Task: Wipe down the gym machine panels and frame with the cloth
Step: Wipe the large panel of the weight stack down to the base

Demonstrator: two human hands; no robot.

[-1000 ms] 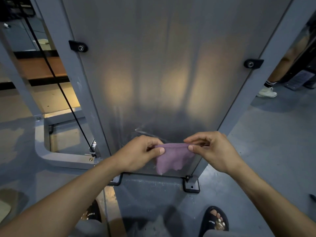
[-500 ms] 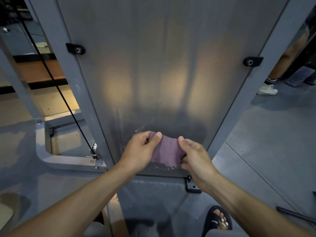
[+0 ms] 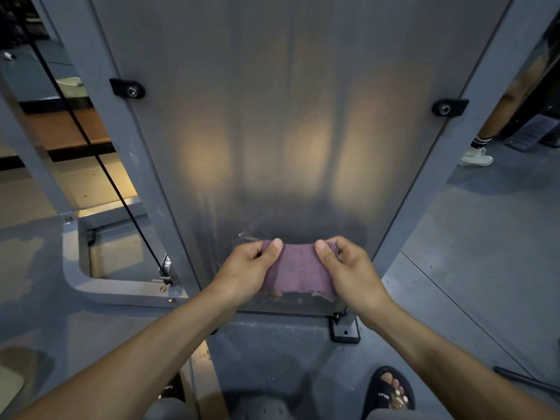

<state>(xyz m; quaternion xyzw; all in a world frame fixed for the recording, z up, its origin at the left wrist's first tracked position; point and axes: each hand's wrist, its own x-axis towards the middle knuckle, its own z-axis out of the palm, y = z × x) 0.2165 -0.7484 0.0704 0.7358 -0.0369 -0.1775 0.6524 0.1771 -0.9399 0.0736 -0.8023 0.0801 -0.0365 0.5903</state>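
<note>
Both hands hold the cloth in front of the bottom edge of the panel, low and centre between the two frame posts. Left hand pinches the cloth's top left corner, thumb on the near face, fingers curled behind. Right hand pinches the top right corner the same way. Cloth hangs stretched between them, purple, folded small, lower hem frayed or soiled. Cannot tell if it touches the panel or hangs just off it. Step in hand looks like readying or refolding the cloth, not a wipe stroke: neither palm is flat on it. Panel shows streaks and a scuff just above the cloth, so the lower part likely needs work. Next move calls for one hand to flatten the cloth against the panel and sweep across the bottom edge, then up, then along the left post and right post. Watch the bolt brackets and the cable left of the panel; cloth could snag there. Base plate at the bottom right corner also needs a pass.
</note>
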